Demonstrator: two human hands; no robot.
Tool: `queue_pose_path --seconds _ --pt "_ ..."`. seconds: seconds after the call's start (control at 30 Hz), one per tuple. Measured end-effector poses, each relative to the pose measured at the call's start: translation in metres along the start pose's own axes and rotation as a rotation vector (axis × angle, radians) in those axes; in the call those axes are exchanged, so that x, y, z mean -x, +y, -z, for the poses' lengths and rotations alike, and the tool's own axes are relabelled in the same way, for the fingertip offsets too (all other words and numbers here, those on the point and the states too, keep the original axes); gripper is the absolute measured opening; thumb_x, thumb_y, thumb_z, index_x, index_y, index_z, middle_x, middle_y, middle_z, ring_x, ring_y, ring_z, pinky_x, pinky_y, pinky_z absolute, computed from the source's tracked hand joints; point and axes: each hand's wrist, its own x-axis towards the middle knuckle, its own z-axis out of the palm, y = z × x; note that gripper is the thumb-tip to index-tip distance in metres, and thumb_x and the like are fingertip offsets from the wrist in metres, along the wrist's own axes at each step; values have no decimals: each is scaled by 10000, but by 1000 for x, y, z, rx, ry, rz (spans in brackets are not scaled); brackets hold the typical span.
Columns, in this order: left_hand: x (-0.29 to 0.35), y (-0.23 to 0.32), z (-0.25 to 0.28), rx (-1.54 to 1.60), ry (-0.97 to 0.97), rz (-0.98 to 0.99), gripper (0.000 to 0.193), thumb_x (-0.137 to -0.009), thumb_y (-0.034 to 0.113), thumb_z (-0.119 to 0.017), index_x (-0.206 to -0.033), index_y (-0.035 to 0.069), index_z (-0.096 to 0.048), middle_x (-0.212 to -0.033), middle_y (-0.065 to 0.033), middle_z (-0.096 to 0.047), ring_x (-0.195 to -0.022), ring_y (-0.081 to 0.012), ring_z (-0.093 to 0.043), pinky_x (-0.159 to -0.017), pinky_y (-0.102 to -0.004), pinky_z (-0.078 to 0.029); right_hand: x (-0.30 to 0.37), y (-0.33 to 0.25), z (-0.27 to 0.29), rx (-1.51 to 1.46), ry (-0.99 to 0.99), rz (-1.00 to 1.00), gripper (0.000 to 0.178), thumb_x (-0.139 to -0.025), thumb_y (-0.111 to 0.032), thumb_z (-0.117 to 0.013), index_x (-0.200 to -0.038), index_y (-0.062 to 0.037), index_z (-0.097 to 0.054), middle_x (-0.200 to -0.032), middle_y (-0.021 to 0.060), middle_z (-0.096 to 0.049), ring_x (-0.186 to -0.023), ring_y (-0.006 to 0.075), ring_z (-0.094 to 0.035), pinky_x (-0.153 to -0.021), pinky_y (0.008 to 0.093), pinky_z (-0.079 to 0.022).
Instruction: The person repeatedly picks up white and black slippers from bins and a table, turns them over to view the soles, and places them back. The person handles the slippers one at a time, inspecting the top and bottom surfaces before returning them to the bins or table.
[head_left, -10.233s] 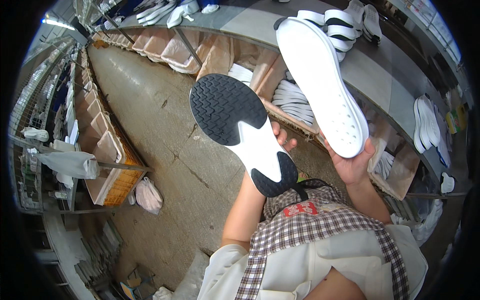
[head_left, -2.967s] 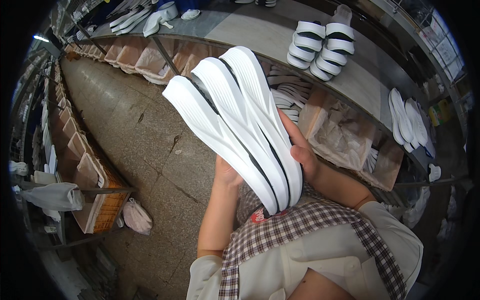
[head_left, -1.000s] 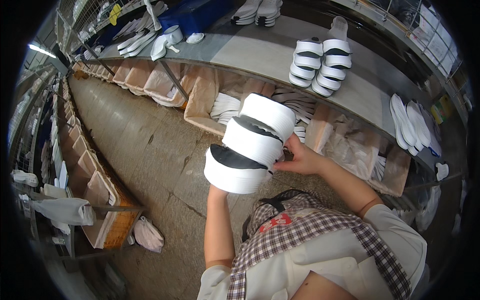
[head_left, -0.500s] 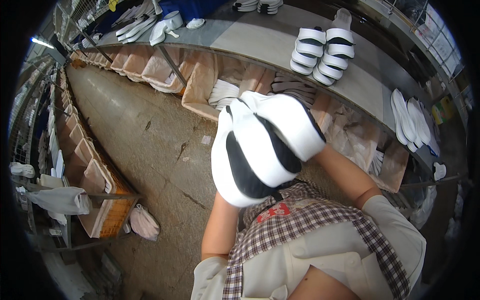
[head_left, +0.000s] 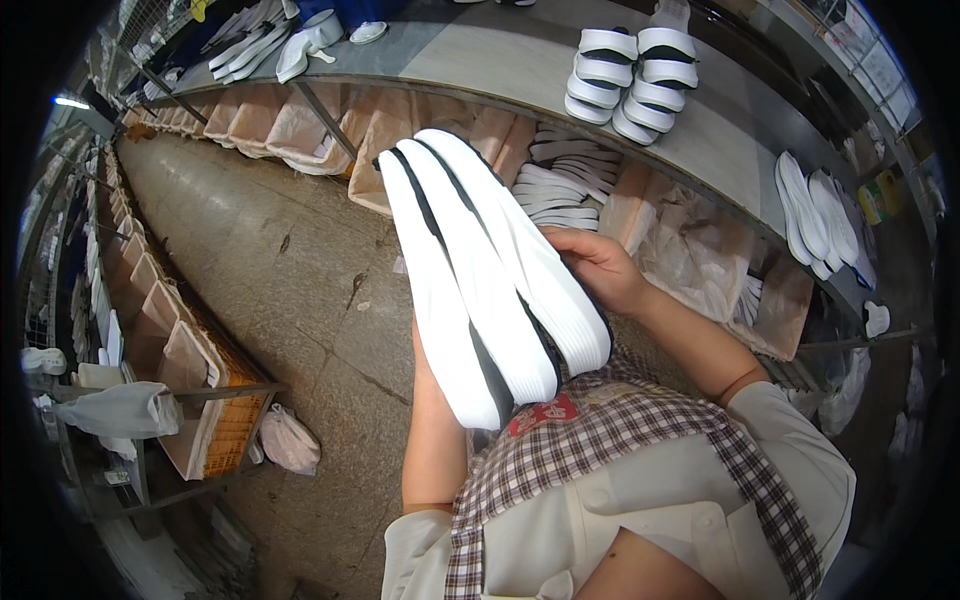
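Note:
A stack of white shoe soles with black inner faces is held up in front of my body, slanting from upper left to lower right. At the stack's right edge, my right hand grips with bent fingers; some of its fingertips are behind the soles. My left forearm rises to the lower left of the stack, and the left hand is hidden behind it, so its fingers do not show. Under the bench behind the stack, more white and black soles lie in a lined basket.
On the grey bench stand two piles of white soles. Flat white soles lie at its right end. Lined baskets run beneath it. Across the concrete floor is another basket row, with a plastic bag beside it.
The stack has turned more upright and shows its long white sides. My right hand, hidden before, has come into view at its right edge. The whole view has shifted slightly.

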Motion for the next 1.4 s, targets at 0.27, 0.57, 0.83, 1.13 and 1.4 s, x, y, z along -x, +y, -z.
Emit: queue_pose_path --seconds 0.27,0.57,0.83,1.13,1.4 --pt "7 9 -32 90 214 27 402 -937 236 -480 -1176 -86 -498 -990 -197 -635 -779 -236 -682 -577 -286 -598 6 -3 -5 -171 20 -13 479 -828 107 -394 -1284 0 -491 -1314 119 -501 -1220 202 -476 -1035 343 -377" --pt "1 17 -37 31 157 0 399 -946 247 -467 -1215 -48 -464 -1011 -172 -624 -805 -229 -680 -623 -320 -611 10 -5 -7 -312 49 -95 404 -845 -24 -423 -1231 43 -522 -1338 157 -480 -1239 237 -455 -1064 344 -319" --pt "-7 13 -23 77 65 -73 552 -865 56 -575 -1359 64 -329 -1178 -134 -560 -962 -211 -637 -780 -353 -586 11 -4 -19 -471 44 -30 436 -924 -304 -484 -1187 44 -497 -1310 160 -465 -1170 207 -470 -1018 346 -342" --pt "-7 8 -12 -13 -103 -187 730 -852 46 -606 -1445 110 -187 -1332 -115 -463 -1127 -216 -549 -891 -374 -526 19 -8 -21 -373 -34 -144 586 -780 -262 -681 -1208 -14 -367 -1181 111 -463 -1125 194 -448 -986 359 -340" --pt "-13 4 6 -9 -343 -258 827 -811 6 -644 -1460 147 -151 -1402 -134 -406 -1210 -250 -493 -942 -418 -482 24 -6 -22 -418 -11 -176 596 -731 -219 -671 -1198 -12 -363 -1239 116 -430 -1136 183 -423 -994 352 -321"
